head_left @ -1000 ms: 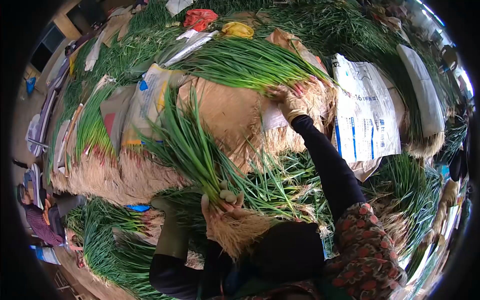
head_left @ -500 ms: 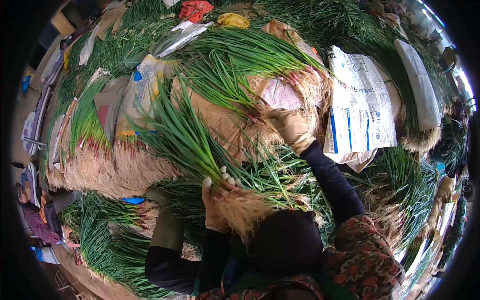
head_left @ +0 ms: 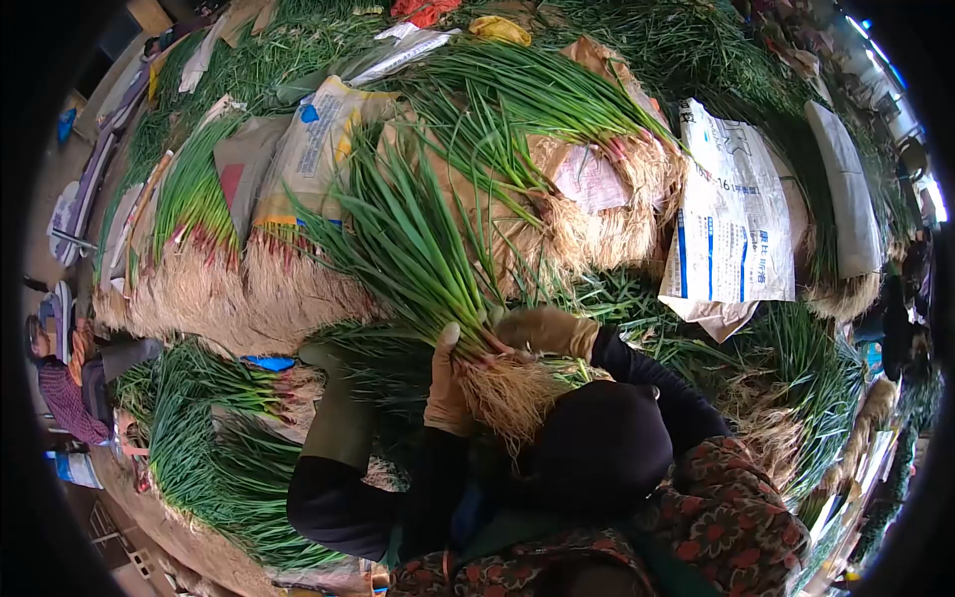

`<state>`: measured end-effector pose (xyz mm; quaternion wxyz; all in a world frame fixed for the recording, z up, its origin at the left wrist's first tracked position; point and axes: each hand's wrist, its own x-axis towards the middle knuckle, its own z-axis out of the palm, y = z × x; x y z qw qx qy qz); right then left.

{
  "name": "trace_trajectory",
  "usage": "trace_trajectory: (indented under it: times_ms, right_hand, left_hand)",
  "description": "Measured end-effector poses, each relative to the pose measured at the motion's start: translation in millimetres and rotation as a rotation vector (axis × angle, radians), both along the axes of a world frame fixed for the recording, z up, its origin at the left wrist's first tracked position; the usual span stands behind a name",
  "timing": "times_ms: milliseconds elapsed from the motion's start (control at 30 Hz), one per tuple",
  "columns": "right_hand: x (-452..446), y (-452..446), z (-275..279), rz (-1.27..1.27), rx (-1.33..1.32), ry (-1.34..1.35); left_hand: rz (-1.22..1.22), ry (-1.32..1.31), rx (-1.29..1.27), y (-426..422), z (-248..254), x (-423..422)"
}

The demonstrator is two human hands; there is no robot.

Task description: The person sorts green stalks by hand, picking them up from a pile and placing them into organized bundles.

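Observation:
A bunch of green onions is gripped near its base in my left hand, which wears a tan glove with pale fingertips. Its leaves point up and left, while the shaggy roots hang toward me. My right hand, gloved as well, is beside the bunch at the reddish stem bases. Motion blurs its fingers, and the stems partly hide them. Beyond my hands, a few loose green onions lie across brown wrapping, close to a larger pile of green onions.
White printed sacking covers part of the heap on the right. Root-ended stacks of green onions and a beige printed sack stand at left. Loose greenery spreads lower left. Another person is at the far left edge.
My right hand has come back from the loose green onions on the brown wrapping to the bunch in my left hand. The view has shifted slightly.

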<state>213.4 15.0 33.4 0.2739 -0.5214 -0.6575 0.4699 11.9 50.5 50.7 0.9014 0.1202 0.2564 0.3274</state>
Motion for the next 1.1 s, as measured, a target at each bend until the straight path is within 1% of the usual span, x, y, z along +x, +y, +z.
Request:
trace_trajectory:
  times_ms: [33,67,100,167,200,233,300,333,367,433,500,533,567,600,633,667,700,733,767,800,867,900,933,967,1000,1033,1067,1100]
  right_hand:
    - [3,7,-3,-0.023,0.005,0.053]
    - [0,16,-33,-0.297,0.103,0.179]
    - [-2,27,-34,-0.301,-0.121,0.386]
    - [-5,55,-33,-0.297,-0.578,0.792]
    - [-21,60,-35,-0.380,-0.609,0.814]
    - [-38,61,-32,-0.463,-0.641,0.836]
    - [-49,55,-17,-0.478,-0.754,0.959]
    - [-44,57,-23,-0.423,-0.724,0.611]
    - [-45,53,-74,-0.464,-0.244,0.219]
    - [-20,50,-82,-0.472,0.434,-0.504]
    - [36,50,-149,-0.619,0.035,0.611]
    - [33,34,-67,-0.715,-0.296,0.433]
    - [37,21,-66,-0.516,-0.435,0.080]
    - [41,7,-67,-0.203,-0.502,-0.360]
    - [46,-7,-70,0.117,-0.503,-0.666]
    - [38,-35,-79,0.237,-0.458,-0.811]
    - [35,-52,-101,0.352,-0.450,-0.856]
    - [24,-48,-103,0.308,-0.667,-0.663]
    - [-1,-31,-34,0.042,-0.784,-0.364]
    - [-10,-20,-38,-0.024,-0.750,-0.132]
    - [-27,1,-47,-0.149,-0.652,0.333]
    - [-45,9,-55,-0.230,-0.516,0.283]
    - [-62,18,-63,-0.312,-0.381,0.218]
    - [-65,22,-89,-0.327,-0.079,0.015]
    - [-52,25,-70,-0.213,0.177,-0.190]
    - [-34,30,-96,-0.222,0.254,-0.390]
    - [-16,36,-64,-0.340,-0.020,-0.436]
    - [7,42,-72,-0.379,0.158,-0.476]
  left_hand:
    - [0.019,-0.006,-0.017,-2,-2,2]
    - [0.037,-0.010,-0.034,-3,-7,2]
    - [0.055,-0.012,-0.052,-4,-12,1]
    - [-0.068,-0.073,0.089,1,-27,-12]
    - [-0.127,-0.101,0.161,4,-31,-18]
    - [-0.064,-0.127,0.063,2,-19,-16]
    - [0.066,-0.178,-0.136,-5,1,-13]
    - [0.033,-0.142,-0.170,-6,-3,-20]
    - [0.010,-0.208,-0.158,-6,-7,-23]
    - [-0.042,-0.342,-0.135,-7,-8,-23]
    - [0.051,-0.351,-0.240,-8,0,-20]
    - [0.102,-0.348,-0.303,-14,1,-21]
    - [0.074,-0.369,-0.273,-15,-1,-23]
    - [0.046,-0.394,-0.236,-12,-4,-24]
    - [0.019,-0.419,-0.202,-10,-6,-25]
    - [0.009,-0.428,-0.207,-11,-9,-25]
    - [0.029,-0.414,-0.214,-12,-15,-25]
    - [0.045,-0.399,-0.218,-13,-24,-25]
    - [0.063,-0.385,-0.217,-13,-32,-25]
    - [0.068,-0.321,-0.216,-12,-38,-25]
    - [-0.008,-0.342,-0.138,-15,-32,-27]
    - [-0.047,-0.354,-0.096,-13,-25,-26]
    - [0.032,-0.455,-0.170,-14,-3,-19]
    - [0.056,-0.475,-0.179,-12,5,-22]
    - [0.082,-0.496,-0.193,-12,9,-28]
    - [0.106,-0.515,-0.211,-12,12,-31]
    - [0.070,-0.665,-0.081,-9,13,-27]
    - [0.073,-0.766,-0.105,-6,21,-23]
